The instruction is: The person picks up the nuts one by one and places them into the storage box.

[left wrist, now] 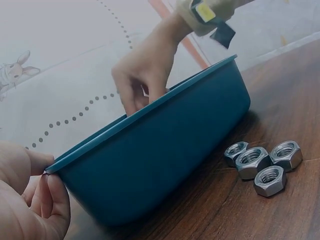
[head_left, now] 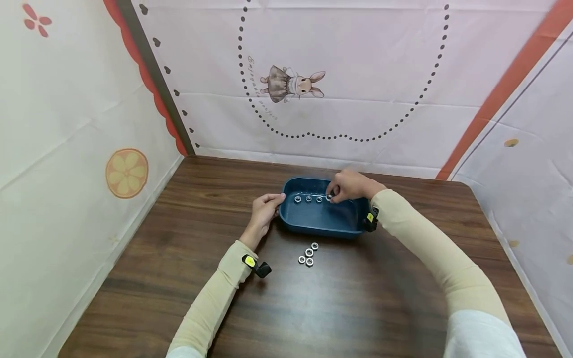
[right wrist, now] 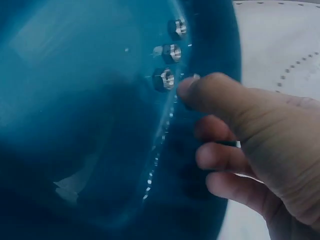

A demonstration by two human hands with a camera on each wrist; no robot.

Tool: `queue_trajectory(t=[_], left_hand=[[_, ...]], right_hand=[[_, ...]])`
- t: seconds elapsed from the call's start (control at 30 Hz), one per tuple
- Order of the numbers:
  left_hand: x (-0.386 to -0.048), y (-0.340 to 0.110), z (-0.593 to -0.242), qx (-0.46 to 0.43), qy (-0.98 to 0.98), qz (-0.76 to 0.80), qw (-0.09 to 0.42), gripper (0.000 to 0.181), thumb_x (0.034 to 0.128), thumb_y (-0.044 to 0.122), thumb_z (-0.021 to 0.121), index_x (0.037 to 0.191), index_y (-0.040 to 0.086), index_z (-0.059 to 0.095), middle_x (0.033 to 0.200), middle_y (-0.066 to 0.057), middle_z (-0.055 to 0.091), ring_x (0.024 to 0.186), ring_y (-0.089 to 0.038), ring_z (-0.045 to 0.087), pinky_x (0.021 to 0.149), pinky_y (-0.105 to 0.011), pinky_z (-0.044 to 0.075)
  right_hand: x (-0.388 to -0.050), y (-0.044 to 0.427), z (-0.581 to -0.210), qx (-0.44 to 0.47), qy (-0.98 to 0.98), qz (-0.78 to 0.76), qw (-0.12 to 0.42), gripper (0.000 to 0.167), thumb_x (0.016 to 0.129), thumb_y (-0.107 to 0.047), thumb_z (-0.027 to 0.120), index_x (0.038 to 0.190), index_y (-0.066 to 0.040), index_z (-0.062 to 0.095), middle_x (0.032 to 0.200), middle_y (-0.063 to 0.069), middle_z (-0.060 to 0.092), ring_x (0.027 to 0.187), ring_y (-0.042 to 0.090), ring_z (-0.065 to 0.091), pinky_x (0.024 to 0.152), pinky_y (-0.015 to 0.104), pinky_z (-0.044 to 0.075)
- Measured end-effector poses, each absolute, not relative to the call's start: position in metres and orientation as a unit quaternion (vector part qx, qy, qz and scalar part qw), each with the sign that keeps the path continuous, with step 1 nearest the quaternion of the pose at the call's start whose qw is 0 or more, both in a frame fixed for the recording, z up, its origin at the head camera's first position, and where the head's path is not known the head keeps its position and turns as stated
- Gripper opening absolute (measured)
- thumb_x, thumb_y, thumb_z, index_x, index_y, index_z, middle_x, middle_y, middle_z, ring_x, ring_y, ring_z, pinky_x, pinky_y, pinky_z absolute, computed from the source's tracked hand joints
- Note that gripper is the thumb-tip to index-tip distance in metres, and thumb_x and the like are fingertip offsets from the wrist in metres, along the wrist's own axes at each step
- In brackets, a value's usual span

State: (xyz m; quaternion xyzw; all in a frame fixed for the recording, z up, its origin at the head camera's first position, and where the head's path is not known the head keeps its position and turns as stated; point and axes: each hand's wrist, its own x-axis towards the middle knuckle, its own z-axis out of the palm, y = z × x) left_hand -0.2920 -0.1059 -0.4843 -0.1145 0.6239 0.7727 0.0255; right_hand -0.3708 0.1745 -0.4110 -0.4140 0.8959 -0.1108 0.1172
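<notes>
A blue tray (head_left: pixel 320 230) stands on the table, with a row of metal nuts (head_left: pixel 308 199) along its far side. My left hand (head_left: pixel 263 213) pinches the tray's left rim between thumb and fingers, seen also in the left wrist view, where that hand (left wrist: pixel 32 192) is at the lower left. Inside the tray, my right hand (head_left: pixel 351 186) pinches a nut (head_left: pixel 329 197) at the right end of the row. In the right wrist view the thumb of this hand (right wrist: pixel 260 135) mostly covers that nut, beside three others (right wrist: pixel 165 79).
Several loose nuts (head_left: pixel 309 252) lie on the brown wooden table (head_left: pixel 358 298) in front of the tray. A printed cloth (head_left: pixel 376 59) hangs behind the table and at both sides.
</notes>
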Motion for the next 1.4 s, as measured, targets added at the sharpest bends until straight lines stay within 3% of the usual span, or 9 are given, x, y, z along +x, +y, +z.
queue_trajectory(t=[0.1, 0.23, 0.5, 0.57, 0.63, 0.77, 0.87, 1.07, 1.4], left_hand=[[-0.291, -0.105, -0.485, -0.116, 0.625, 0.772, 0.028, 0.018, 0.0934, 0.015, 0.077, 0.103, 0.000, 0.074, 0.086, -0.008, 0.065, 0.066, -0.009, 0.054, 0.058, -0.019, 0.046], [-0.291, -0.104, -0.486, -0.118, 0.625, 0.771, 0.030, 0.019, 0.0934, 0.015, 0.077, 0.104, -0.001, 0.074, 0.088, -0.010, 0.065, 0.068, -0.011, 0.054, 0.057, -0.018, 0.046], [-0.293, -0.103, -0.485, -0.113, 0.624, 0.773, 0.026, 0.020, 0.0932, 0.015, 0.077, 0.103, -0.001, 0.074, 0.083, -0.005, 0.065, 0.066, -0.008, 0.054, 0.057, -0.018, 0.046], [-0.292, -0.102, -0.486, -0.111, 0.626, 0.771, 0.028, 0.020, 0.0931, 0.015, 0.077, 0.104, -0.001, 0.074, 0.083, -0.004, 0.066, 0.066, -0.007, 0.054, 0.058, -0.018, 0.047], [-0.292, -0.102, -0.486, -0.112, 0.626, 0.771, 0.031, 0.019, 0.0933, 0.015, 0.077, 0.103, 0.000, 0.073, 0.085, -0.005, 0.066, 0.066, -0.008, 0.055, 0.058, -0.018, 0.047], [-0.292, -0.104, -0.487, -0.116, 0.628, 0.769, 0.033, 0.018, 0.0938, 0.015, 0.076, 0.103, 0.000, 0.073, 0.089, -0.008, 0.067, 0.067, -0.009, 0.055, 0.058, -0.018, 0.047], [-0.292, -0.106, -0.486, -0.114, 0.627, 0.769, 0.034, 0.020, 0.0939, 0.017, 0.076, 0.105, 0.000, 0.073, 0.090, -0.008, 0.066, 0.066, -0.007, 0.055, 0.059, -0.018, 0.047], [-0.293, -0.107, -0.485, -0.111, 0.627, 0.770, 0.032, 0.021, 0.0943, 0.016, 0.076, 0.106, -0.001, 0.072, 0.090, -0.008, 0.065, 0.068, -0.009, 0.055, 0.060, -0.019, 0.047], [-0.294, -0.106, -0.487, -0.115, 0.630, 0.768, 0.031, 0.021, 0.0939, 0.018, 0.077, 0.105, 0.000, 0.072, 0.090, -0.008, 0.065, 0.066, -0.007, 0.055, 0.059, -0.019, 0.047]], right_hand=[[-0.373, 0.170, -0.415, -0.417, 0.900, -0.068, 0.107, 0.021, 0.088, -0.020, 0.081, 0.107, -0.009, 0.081, 0.059, -0.004, 0.061, 0.051, 0.007, 0.047, 0.054, 0.028, 0.043], [-0.372, 0.163, -0.416, -0.426, 0.900, -0.018, 0.091, 0.018, 0.086, -0.020, 0.084, 0.102, -0.011, 0.082, 0.089, 0.002, 0.076, 0.071, 0.012, 0.066, 0.073, 0.039, 0.057], [-0.373, 0.159, -0.418, -0.404, 0.906, 0.019, 0.124, 0.021, 0.088, -0.022, 0.082, 0.105, -0.011, 0.081, 0.106, 0.006, 0.077, 0.090, 0.020, 0.072, 0.082, 0.042, 0.059], [-0.370, 0.161, -0.416, -0.396, 0.910, 0.009, 0.124, 0.025, 0.088, -0.023, 0.082, 0.110, -0.010, 0.080, 0.100, 0.006, 0.077, 0.081, 0.016, 0.071, 0.077, 0.039, 0.059], [-0.366, 0.165, -0.411, -0.386, 0.914, -0.018, 0.119, 0.029, 0.090, -0.024, 0.080, 0.115, -0.009, 0.078, 0.079, 0.004, 0.074, 0.060, 0.011, 0.062, 0.062, 0.033, 0.055], [-0.348, 0.170, -0.394, -0.361, 0.923, -0.115, 0.076, 0.029, 0.096, -0.023, 0.072, 0.118, -0.005, 0.076, 0.050, -0.001, 0.047, 0.042, 0.010, 0.032, 0.047, 0.027, 0.030], [-0.323, 0.170, -0.382, -0.355, 0.921, -0.159, 0.010, 0.023, 0.098, -0.021, 0.068, 0.112, -0.005, 0.077, 0.052, -0.005, 0.045, 0.044, 0.009, 0.034, 0.047, 0.027, 0.028], [-0.252, 0.158, -0.396, -0.390, 0.902, -0.165, -0.085, 0.010, 0.094, -0.016, 0.071, 0.095, -0.009, 0.078, 0.074, -0.002, 0.070, 0.052, 0.001, 0.049, 0.047, 0.021, 0.042], [-0.179, 0.127, -0.456, -0.333, 0.929, -0.164, -0.013, 0.024, 0.089, -0.038, 0.077, 0.073, -0.023, 0.067, 0.065, -0.014, 0.051, 0.054, 0.001, 0.042, 0.047, 0.022, 0.035]])
